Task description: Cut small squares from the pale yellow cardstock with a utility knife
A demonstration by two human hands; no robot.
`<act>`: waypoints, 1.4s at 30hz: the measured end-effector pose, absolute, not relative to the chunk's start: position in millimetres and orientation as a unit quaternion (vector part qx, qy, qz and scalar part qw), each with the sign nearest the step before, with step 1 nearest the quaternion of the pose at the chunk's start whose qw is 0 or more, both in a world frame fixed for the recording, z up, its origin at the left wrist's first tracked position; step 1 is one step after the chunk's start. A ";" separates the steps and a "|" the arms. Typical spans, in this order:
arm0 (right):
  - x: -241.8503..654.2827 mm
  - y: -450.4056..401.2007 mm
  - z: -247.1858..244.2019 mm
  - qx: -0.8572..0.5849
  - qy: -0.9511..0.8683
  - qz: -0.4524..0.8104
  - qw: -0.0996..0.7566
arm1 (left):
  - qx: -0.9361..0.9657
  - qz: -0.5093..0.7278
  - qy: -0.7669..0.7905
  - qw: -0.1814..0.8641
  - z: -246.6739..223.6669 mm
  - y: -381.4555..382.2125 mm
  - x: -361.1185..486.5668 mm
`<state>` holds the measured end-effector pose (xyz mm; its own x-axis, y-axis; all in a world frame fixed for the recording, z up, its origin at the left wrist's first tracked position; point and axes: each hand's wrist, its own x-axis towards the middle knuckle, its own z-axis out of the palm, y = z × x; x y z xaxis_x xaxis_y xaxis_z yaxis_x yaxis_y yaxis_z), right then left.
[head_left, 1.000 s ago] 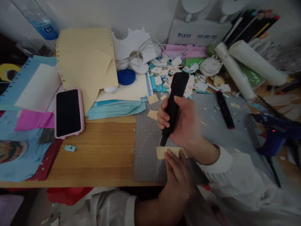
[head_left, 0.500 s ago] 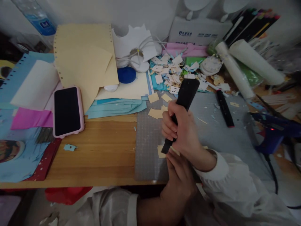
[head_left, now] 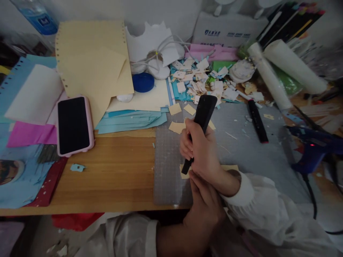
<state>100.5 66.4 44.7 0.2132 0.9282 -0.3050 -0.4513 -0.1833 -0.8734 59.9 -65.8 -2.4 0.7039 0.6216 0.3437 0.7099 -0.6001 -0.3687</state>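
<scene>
My right hand (head_left: 199, 150) is wrapped round a long black utility knife (head_left: 205, 111), its narrow end slanting down to a small cream paper piece (head_left: 184, 175). Beneath and nearer to me, my left hand (head_left: 205, 201) has its fingers stretched out, with fingertips on the paper beside the knife's lower end. The right hand hides part of that paper. Another cream strip (head_left: 230, 167) shows beside my right wrist. Several cut cream pieces (head_left: 177, 127) lie beyond my hands on the grey cutting mat (head_left: 168, 185).
A heap of small paper cutouts (head_left: 195, 82) lies behind the mat. To the right are a black pen-like tool (head_left: 257, 121) and a blue glue gun (head_left: 308, 150) with a red light. On the left are a phone (head_left: 73, 125), paper sheets (head_left: 91, 60) and a blue scrap (head_left: 77, 167).
My right hand and the knife have shifted slightly left and the knife's top has dropped. More of the cream strip by my wrist shows. My left hand stays almost in place.
</scene>
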 end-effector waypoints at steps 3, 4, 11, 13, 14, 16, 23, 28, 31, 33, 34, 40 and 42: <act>100.4 66.6 43.7 -0.506 -0.239 0.581 0.591 | -0.886 -0.099 -0.382 0.246 -3.4 -66.1 61.1; 100.4 66.8 43.5 -0.508 -0.242 0.581 0.589 | -0.886 -0.096 -0.382 0.244 -3.9 -66.5 61.5; 99.5 67.3 43.3 -0.515 -0.258 0.571 0.585 | -0.886 -0.096 -0.387 0.236 -6.2 -69.5 62.9; 98.7 67.0 44.6 -0.515 -0.255 0.568 0.589 | -0.887 -0.098 -0.384 0.238 -6.4 -69.3 62.8; 98.3 66.8 45.4 -0.513 -0.252 0.569 0.591 | -0.887 -0.100 -0.384 0.237 -6.4 -69.0 62.5; 97.7 66.4 47.0 -0.508 -0.246 0.574 0.594 | -0.886 -0.104 -0.385 0.235 -6.6 -68.2 61.9; 97.0 65.7 48.3 -0.519 -0.248 0.569 0.587 | -0.884 -0.116 -0.383 0.241 -8.7 -68.9 62.0; 96.0 66.2 47.2 -0.527 -0.272 0.558 0.580 | -0.885 -0.111 -0.387 0.233 -7.3 -68.8 61.9; 95.2 67.5 44.5 -0.530 -0.270 0.547 0.588 | -0.891 -0.105 -0.375 0.232 -4.2 -66.3 59.9; 94.8 68.8 42.2 -0.523 -0.268 0.539 0.604 | -0.892 -0.109 -0.371 0.234 -3.0 -64.9 58.8; 94.5 69.4 41.1 -0.518 -0.269 0.536 0.610 | -0.892 -0.111 -0.371 0.235 -2.9 -64.5 58.5; 93.3 72.3 39.4 -0.518 -0.285 0.519 0.618 | -0.887 -0.110 -0.381 0.237 -6.5 -66.5 60.6; 93.4 72.7 40.5 -0.518 -0.283 0.523 0.615 | -0.885 -0.110 -0.383 0.239 -7.3 -67.5 61.2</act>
<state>93.4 72.7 40.5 0.2929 0.9362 -0.1941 -0.3506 -0.0837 -0.9328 61.2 -67.5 -7.3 0.6822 0.6257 0.3783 0.7311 -0.5917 -0.3398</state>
